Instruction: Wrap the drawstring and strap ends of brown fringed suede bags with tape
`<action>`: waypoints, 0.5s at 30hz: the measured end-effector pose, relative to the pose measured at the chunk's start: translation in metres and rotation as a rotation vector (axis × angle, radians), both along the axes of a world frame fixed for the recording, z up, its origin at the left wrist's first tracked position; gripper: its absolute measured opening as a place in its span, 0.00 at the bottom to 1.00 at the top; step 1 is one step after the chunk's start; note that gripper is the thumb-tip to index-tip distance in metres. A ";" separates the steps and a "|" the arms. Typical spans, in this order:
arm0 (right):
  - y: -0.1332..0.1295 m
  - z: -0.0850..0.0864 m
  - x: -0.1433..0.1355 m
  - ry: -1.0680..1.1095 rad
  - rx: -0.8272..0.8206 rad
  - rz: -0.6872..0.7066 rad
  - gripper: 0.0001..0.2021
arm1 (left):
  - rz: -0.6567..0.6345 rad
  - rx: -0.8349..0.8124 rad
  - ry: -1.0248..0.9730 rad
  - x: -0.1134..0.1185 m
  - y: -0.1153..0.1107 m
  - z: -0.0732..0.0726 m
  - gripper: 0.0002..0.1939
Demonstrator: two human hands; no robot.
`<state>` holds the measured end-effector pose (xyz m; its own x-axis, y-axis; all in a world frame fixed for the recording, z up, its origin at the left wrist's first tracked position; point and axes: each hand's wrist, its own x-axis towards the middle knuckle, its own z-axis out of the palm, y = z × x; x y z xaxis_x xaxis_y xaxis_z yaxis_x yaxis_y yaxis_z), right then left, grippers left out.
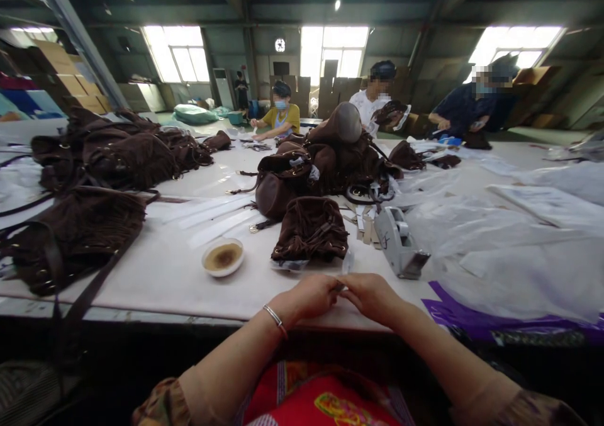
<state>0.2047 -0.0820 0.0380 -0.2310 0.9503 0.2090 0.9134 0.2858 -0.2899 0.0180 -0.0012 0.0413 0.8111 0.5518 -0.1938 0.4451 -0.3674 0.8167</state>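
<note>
Counts, clock centred on the view: 2 bare hands at 6. 2 big heaps of brown bags, one at 10, one at centre; bags overlap, can't count them. 1 fringed bag at 6, in front of the centre heap. 1 shallow bowl at 8. 1 tape dispenser at 4. 3 windows: 11, 12, 2. 4 other people: two near 11, one at 1, one at 2.
</note>
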 end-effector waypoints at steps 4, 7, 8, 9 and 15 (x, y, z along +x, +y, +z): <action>-0.012 -0.019 -0.007 -0.144 -0.085 -0.026 0.10 | -0.169 0.418 0.115 -0.019 -0.008 0.004 0.10; -0.018 -0.027 -0.002 -0.171 -0.081 -0.032 0.10 | -0.163 0.619 0.138 -0.042 -0.011 0.003 0.11; -0.020 -0.027 -0.001 -0.189 -0.076 -0.023 0.10 | -0.148 0.667 0.146 -0.048 -0.012 0.002 0.09; -0.022 -0.025 -0.002 -0.214 -0.066 -0.011 0.09 | -0.136 0.705 0.153 -0.053 -0.012 0.002 0.08; -0.024 -0.002 -0.032 -0.232 0.049 0.014 0.06 | -0.166 0.817 0.162 -0.045 -0.015 0.002 0.07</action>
<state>0.1729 -0.1062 0.0358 -0.2908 0.9369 0.1942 0.9499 0.3069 -0.0582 -0.0267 -0.0161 0.0434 0.8906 0.4452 0.0926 0.4219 -0.8850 0.1971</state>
